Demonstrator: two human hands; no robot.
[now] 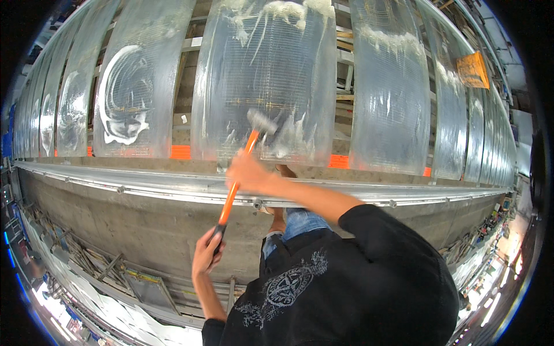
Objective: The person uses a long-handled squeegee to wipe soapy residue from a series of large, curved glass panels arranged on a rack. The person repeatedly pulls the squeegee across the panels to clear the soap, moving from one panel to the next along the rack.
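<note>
Both my hands hold one long-handled tool [230, 202] with an orange shaft and a black grip. My left hand [206, 251] is closed round the black grip at its lower end. Further up, my right hand [249, 172] wraps the orange shaft below the head. The pale, crosswise tool head [262, 122] is smeared by motion, so its exact kind is unclear. It lies over the lower part of a broad, see-through, glossy panel [265, 75]. White streaks and patches mark that panel, mostly at its far end and near its front edge.
More see-through panels [389, 92] stand in a row on both sides; one on the left [135, 75] bears a white swirl. A metal rail [150, 188] runs along their near ends. An orange container [473, 70] sits at the far right. Metal frames [144, 286] lie behind me, lower left.
</note>
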